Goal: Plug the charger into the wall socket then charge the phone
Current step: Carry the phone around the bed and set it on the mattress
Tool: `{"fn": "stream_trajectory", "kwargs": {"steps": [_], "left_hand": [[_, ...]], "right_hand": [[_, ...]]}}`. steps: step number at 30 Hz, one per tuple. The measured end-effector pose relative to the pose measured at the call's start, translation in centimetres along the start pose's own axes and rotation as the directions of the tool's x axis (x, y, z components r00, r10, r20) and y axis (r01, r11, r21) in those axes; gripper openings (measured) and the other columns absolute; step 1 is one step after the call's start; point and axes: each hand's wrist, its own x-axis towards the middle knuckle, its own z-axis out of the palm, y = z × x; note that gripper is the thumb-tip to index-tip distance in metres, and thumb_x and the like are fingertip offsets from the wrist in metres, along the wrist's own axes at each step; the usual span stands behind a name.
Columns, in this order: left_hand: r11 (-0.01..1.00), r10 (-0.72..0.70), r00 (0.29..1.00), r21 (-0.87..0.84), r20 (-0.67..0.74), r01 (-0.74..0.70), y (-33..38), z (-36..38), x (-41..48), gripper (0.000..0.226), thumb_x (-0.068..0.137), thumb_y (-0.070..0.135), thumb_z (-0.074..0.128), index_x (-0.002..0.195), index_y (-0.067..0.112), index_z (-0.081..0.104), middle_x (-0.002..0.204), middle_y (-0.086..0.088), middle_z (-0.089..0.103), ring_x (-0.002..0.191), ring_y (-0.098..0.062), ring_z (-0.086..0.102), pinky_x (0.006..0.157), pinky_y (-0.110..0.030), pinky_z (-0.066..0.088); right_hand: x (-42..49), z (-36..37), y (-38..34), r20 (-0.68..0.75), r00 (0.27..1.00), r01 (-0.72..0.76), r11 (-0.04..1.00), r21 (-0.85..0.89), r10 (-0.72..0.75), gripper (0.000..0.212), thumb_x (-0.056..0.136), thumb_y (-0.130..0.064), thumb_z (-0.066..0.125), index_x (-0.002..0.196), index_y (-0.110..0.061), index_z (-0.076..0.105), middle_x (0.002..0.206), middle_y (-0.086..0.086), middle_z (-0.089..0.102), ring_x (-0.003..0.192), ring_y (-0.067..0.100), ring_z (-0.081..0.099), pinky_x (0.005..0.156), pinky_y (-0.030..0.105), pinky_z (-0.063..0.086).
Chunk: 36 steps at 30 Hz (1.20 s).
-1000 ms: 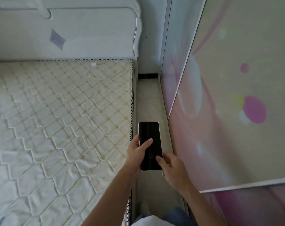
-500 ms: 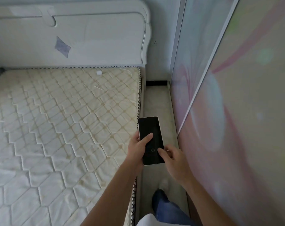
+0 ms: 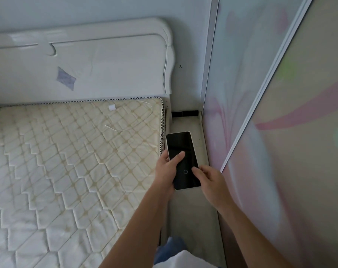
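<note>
A phone [image 3: 181, 151] with a dark screen and white edge is held over the narrow floor gap beside the bed. My left hand [image 3: 167, 168] grips its left side, thumb lying across the screen. My right hand [image 3: 210, 179] holds the lower right corner, thumb on the glass. A small white charger block [image 3: 112, 107] lies on the mattress near the headboard, its thin white cable [image 3: 143, 118] curving across the quilting. A wall socket [image 3: 180, 66] shows as a small dark mark on the wall right of the headboard.
The bare quilted mattress [image 3: 67, 161] fills the left side, with a white headboard [image 3: 87, 64] behind it. A sliding wardrobe door [image 3: 290, 132] with pink swirls walls off the right. A narrow floor strip [image 3: 191, 219] runs between them to a dark skirting [image 3: 185, 113].
The view has moved forward and tilted up, bringing the headboard and wall closer. Both hands keep the same hold on the phone, which sits slightly higher and tilted left.
</note>
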Motion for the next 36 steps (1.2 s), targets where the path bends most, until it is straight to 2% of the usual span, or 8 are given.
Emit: {"fn": "stream_trajectory", "kwargs": {"steps": [8, 14, 17, 18, 23, 26, 31, 36], "left_hand": [[0.999, -0.045, 0.997, 0.02, 0.059, 0.044, 2.1, 3.9, 7.2, 0.021, 0.09, 0.01, 0.068, 0.111, 0.008, 0.064, 0.112, -0.027, 0.07, 0.09, -0.037, 0.071, 0.076, -0.051, 0.061], [0.996, -0.073, 0.994, 0.049, 0.079, 0.07, 4.6, 6.1, 15.8, 0.021, 0.09, 0.011, 0.068, 0.11, 0.009, 0.064, 0.114, -0.029, 0.069, 0.105, -0.047, 0.067, 0.088, -0.065, 0.054], [0.995, -0.083, 0.994, 0.054, 0.076, 0.079, 6.9, 6.9, 20.8, 0.023, 0.09, 0.01, 0.068, 0.112, 0.007, 0.064, 0.114, -0.029, 0.069, 0.105, -0.048, 0.066, 0.089, -0.064, 0.054], [0.996, -0.08, 0.994, 0.055, 0.08, 0.076, 7.9, 7.1, 22.5, 0.024, 0.09, 0.009, 0.068, 0.113, 0.006, 0.064, 0.114, -0.029, 0.068, 0.105, -0.047, 0.067, 0.089, -0.063, 0.055], [0.997, -0.055, 0.995, 0.056, 0.087, 0.051, 13.5, 7.8, 31.7, 0.023, 0.09, 0.009, 0.068, 0.113, 0.005, 0.064, 0.113, -0.029, 0.069, 0.1, -0.043, 0.069, 0.086, -0.056, 0.059], [0.998, -0.047, 0.996, 0.053, 0.078, 0.042, 16.3, 7.5, 36.6, 0.023, 0.089, 0.008, 0.069, 0.111, 0.005, 0.065, 0.114, -0.029, 0.068, 0.104, -0.046, 0.067, 0.089, -0.059, 0.056], [0.998, -0.043, 0.998, 0.042, 0.051, 0.04, 19.3, 7.4, 42.3, 0.02, 0.089, 0.007, 0.069, 0.108, 0.005, 0.066, 0.114, -0.031, 0.067, 0.105, -0.048, 0.066, 0.091, -0.063, 0.053], [0.999, -0.043, 0.998, 0.024, 0.052, 0.041, 21.5, 7.4, 47.7, 0.021, 0.09, 0.009, 0.069, 0.11, 0.006, 0.065, 0.111, -0.029, 0.069, 0.093, -0.039, 0.07, 0.089, -0.06, 0.056]], "right_hand": [[7.3, -2.2, 0.0, -0.032, 0.999, -0.03, 1.0, -0.004, 0.029, 0.027, 0.098, -0.023, 0.054, 0.079, -0.01, 0.068, 0.057, -0.011, 0.063, 0.056, 0.001, 0.06, 0.05, 0.014, 0.043], [15.8, -2.7, -0.2, -0.059, 0.996, -0.065, 0.996, -0.062, 0.062, 0.03, 0.098, -0.02, 0.055, 0.069, -0.019, 0.062, 0.052, -0.016, 0.061, 0.052, -0.001, 0.057, 0.049, 0.012, 0.04], [21.2, -2.3, -0.7, -0.08, 0.995, -0.072, 0.994, -0.078, 0.065, 0.025, 0.097, -0.027, 0.056, 0.082, -0.013, 0.07, 0.069, 0.004, 0.07, 0.066, 0.017, 0.066, 0.058, 0.032, 0.052], [23.1, -2.1, -1.0, -0.082, 0.994, -0.073, 0.995, -0.074, 0.067, 0.025, 0.097, -0.028, 0.057, 0.084, -0.013, 0.071, 0.071, 0.007, 0.07, 0.067, 0.02, 0.067, 0.059, 0.033, 0.052], [33.3, -0.4, -3.9, -0.055, 0.994, -0.098, 0.993, -0.07, 0.094, 0.027, 0.098, -0.021, 0.055, 0.074, -0.017, 0.068, 0.051, -0.017, 0.061, 0.051, -0.003, 0.056, 0.051, 0.012, 0.04], [38.3, 1.0, -5.3, -0.053, 0.996, -0.078, 0.994, -0.08, 0.073, 0.034, 0.098, -0.017, 0.054, 0.066, -0.022, 0.059, 0.046, -0.019, 0.056, 0.046, -0.002, 0.052, 0.048, 0.011, 0.036], [44.5, 2.5, -5.8, -0.031, 0.997, -0.069, 0.995, -0.074, 0.067, 0.022, 0.098, -0.022, 0.056, 0.087, -0.011, 0.071, 0.057, -0.011, 0.065, 0.053, 0.0, 0.058, 0.053, 0.017, 0.043], [50.9, 3.3, -5.9, 0.001, 0.996, -0.086, 0.989, -0.116, 0.087, 0.027, 0.097, -0.028, 0.055, 0.075, -0.016, 0.065, 0.053, -0.009, 0.059, 0.049, 0.003, 0.05, 0.051, 0.025, 0.039]]}}
